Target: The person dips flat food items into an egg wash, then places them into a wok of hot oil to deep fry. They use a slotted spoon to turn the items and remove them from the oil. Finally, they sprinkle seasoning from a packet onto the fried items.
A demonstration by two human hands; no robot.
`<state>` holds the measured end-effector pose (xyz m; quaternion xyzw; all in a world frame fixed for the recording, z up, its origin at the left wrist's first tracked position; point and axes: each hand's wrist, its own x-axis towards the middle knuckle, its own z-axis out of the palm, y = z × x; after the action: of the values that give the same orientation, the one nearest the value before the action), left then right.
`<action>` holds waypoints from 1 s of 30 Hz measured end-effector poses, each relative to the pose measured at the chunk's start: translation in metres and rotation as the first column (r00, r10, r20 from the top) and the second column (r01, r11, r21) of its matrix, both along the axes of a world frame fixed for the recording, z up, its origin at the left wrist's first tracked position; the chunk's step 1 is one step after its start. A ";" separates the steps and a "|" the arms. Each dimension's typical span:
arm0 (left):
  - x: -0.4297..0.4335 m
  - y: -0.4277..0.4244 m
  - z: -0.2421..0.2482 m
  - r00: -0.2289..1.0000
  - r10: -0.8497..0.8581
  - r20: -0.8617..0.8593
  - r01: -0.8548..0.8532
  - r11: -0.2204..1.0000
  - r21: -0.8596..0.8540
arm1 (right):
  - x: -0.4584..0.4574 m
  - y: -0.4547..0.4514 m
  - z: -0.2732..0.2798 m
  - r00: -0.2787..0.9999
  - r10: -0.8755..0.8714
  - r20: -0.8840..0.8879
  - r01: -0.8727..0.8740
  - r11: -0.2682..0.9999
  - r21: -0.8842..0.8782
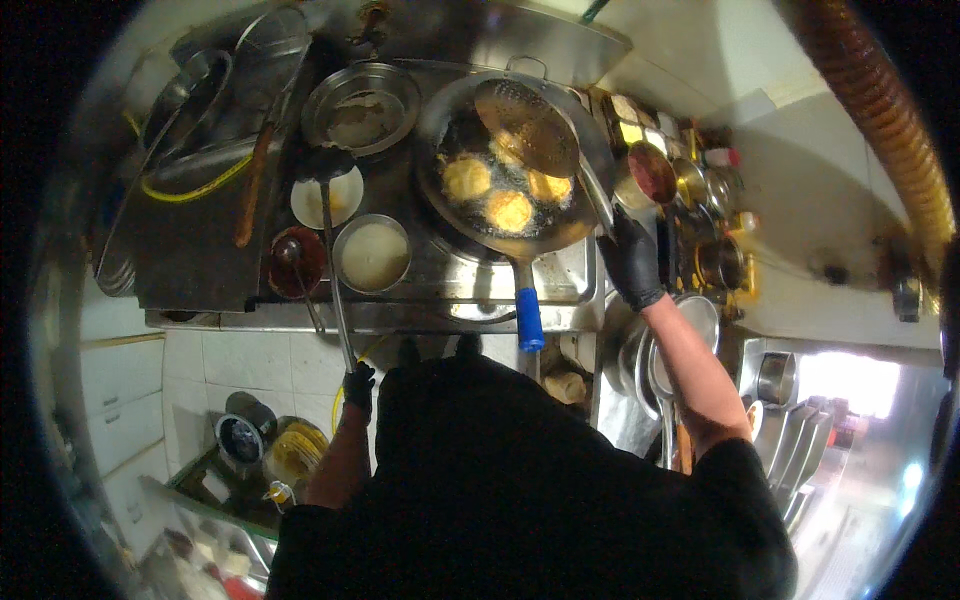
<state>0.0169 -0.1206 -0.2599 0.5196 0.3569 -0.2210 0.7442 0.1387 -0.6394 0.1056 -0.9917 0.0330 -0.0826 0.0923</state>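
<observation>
My right hand, in a black glove, grips the handle of a perforated metal skimmer. Tilted above the far right part of the wok, the skimmer hides some of what lies below. Several golden rounds of food fry in bubbling oil there. The wok's blue-sleeved handle points towards me, untouched. Down by my left side, my gloved left hand holds the long handle of a ladle. Its dark bowl lies over the far rim of a white bowl.
Left of the wok are a metal basin, a bowl of pale liquid and a reddish-brown bowl with a spoon. A wood-handled strainer lies farther left. Pots and seasoning containers crowd the right. A ribbed duct hangs upper right.
</observation>
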 end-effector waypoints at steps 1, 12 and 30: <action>0.002 -0.002 0.004 0.997 -0.007 0.074 0.011 0.999 -0.053 | -0.005 0.003 0.003 0.999 0.005 0.031 -0.006 1.000 0.024; 0.032 -0.031 -0.040 0.940 -0.258 0.222 0.277 0.959 -0.059 | -0.040 0.041 -0.024 0.998 -0.043 0.054 0.016 0.907 0.422; 0.039 -0.062 -0.025 0.882 -0.430 0.193 0.450 0.890 -0.071 | -0.075 0.042 -0.014 0.989 -0.142 0.039 0.135 0.980 0.145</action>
<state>0.0561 -0.1830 -0.2845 0.5612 0.1506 -0.3584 0.7307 0.0632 -0.5978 0.0918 -0.9756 0.1055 -0.1107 0.1575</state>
